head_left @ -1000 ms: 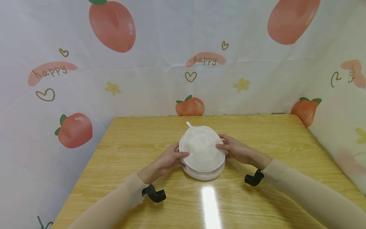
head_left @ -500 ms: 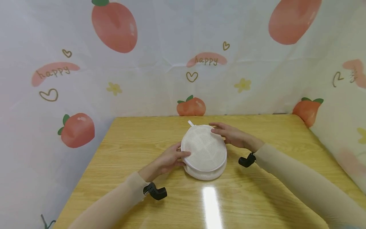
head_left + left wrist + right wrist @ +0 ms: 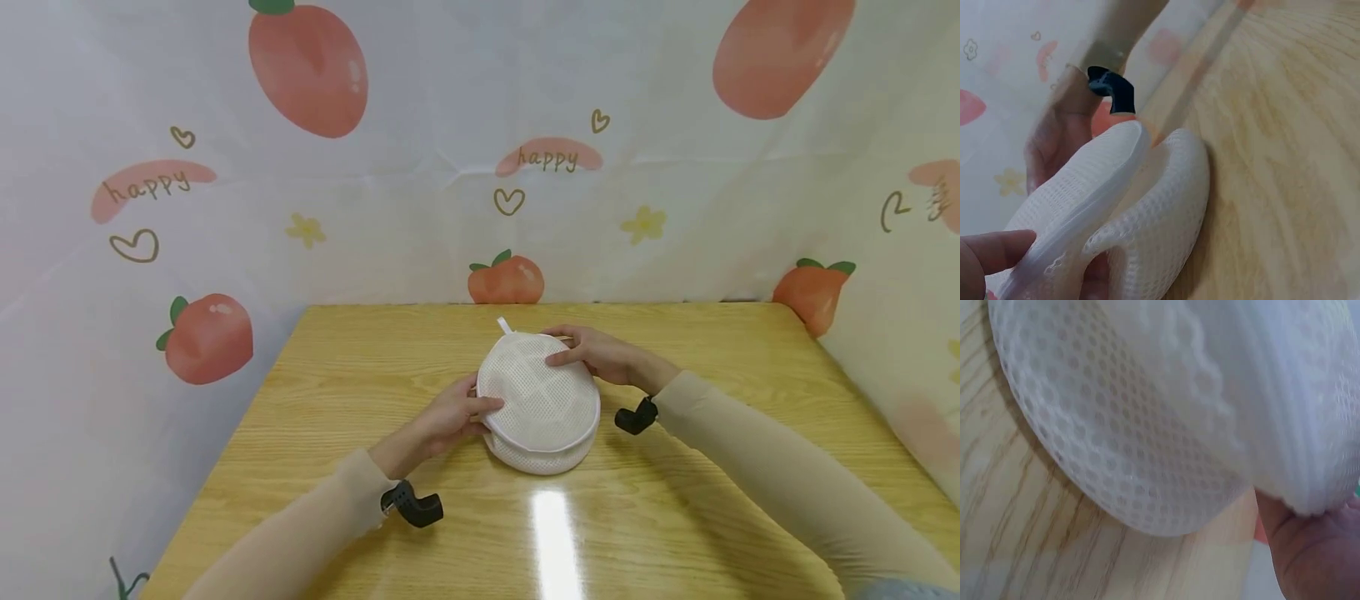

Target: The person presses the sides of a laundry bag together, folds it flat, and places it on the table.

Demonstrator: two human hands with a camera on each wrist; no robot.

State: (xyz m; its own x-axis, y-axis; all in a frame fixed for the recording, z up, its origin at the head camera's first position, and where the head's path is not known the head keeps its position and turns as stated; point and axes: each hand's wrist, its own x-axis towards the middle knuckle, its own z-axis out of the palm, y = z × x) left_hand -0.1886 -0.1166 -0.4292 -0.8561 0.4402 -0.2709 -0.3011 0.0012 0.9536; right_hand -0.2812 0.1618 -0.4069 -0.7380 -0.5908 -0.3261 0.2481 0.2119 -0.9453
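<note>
A round white mesh laundry bag (image 3: pixel 538 400) with a piped rim and a small white tab rests on the wooden table, its top panel tilted up. My left hand (image 3: pixel 450 417) pinches the left side of its rim, thumb (image 3: pixel 1004 250) on top and fingers underneath. At the upper right of the rim, my right hand (image 3: pixel 603 354) holds the edge with its thumb on the top panel; the other fingers go partly behind the bag. The left wrist view shows a fold between the bag's upper and lower parts. Close up, the right wrist view shows the zipper-side edge above my right hand (image 3: pixel 1322 556).
The wooden table (image 3: pixel 360 358) ends at a fabric backdrop (image 3: pixel 405 242) printed with fruit, hearts and flowers. Another stretch of this cloth hangs along the right side. Black wrist cameras (image 3: pixel 636 417) stick out below both wrists. A bright light reflection lies on the tabletop in front.
My right hand has moved from the bag's right side up to its upper right rim and taken hold there. The left hand has kept its grip; the bag has barely shifted.
</note>
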